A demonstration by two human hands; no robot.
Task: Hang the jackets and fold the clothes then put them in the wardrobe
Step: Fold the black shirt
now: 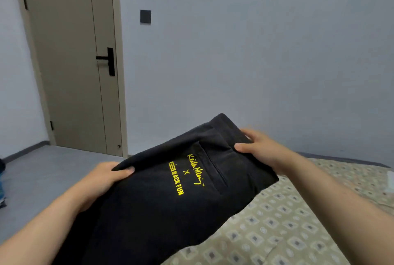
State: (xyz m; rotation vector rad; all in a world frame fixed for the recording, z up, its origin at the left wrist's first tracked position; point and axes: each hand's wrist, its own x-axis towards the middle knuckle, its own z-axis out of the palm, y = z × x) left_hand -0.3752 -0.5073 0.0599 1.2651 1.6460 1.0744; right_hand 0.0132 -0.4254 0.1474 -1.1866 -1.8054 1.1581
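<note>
Two hands and two forearms of the person are in view: the left hand (106,176) with the left forearm (42,222), and the right hand (259,146) with the right forearm (341,196). Both forearms are bare from the wrist to the edge of the picture. The thumbnails that show are short and plain; the right hand is slightly blurred, so finer detail cannot be told.

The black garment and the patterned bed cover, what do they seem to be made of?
The black garment: soft matte fabric, probably cotton knit; it sags and folds without sheen. Its yellow lettering looks printed or embroidered, too blurred to tell. The bed cover: thin matte cloth, likely woven, with a repeating pattern and soft creases.
</note>
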